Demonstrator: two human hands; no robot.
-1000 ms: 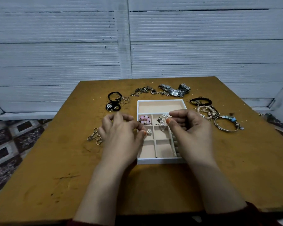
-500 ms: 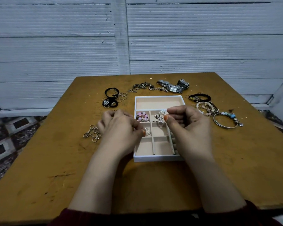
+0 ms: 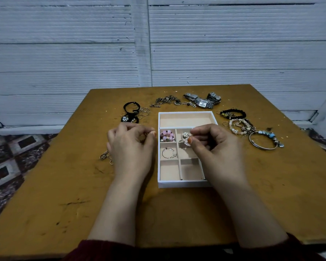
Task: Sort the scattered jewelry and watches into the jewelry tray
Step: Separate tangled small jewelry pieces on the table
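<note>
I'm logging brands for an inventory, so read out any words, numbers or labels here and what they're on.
None can be read.
Watch dial: too small and blurred to read.
Tray, table, wall and the pearl piece in the right hand: no lettering shows.

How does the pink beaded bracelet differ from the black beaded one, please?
The pink beaded bracelet lies coiled in a jewelry tray compartment; the black beaded bracelet forms an open loop on the table. The pink bracelet's beads look bigger than the black bracelet's. Both are beaded.
</note>
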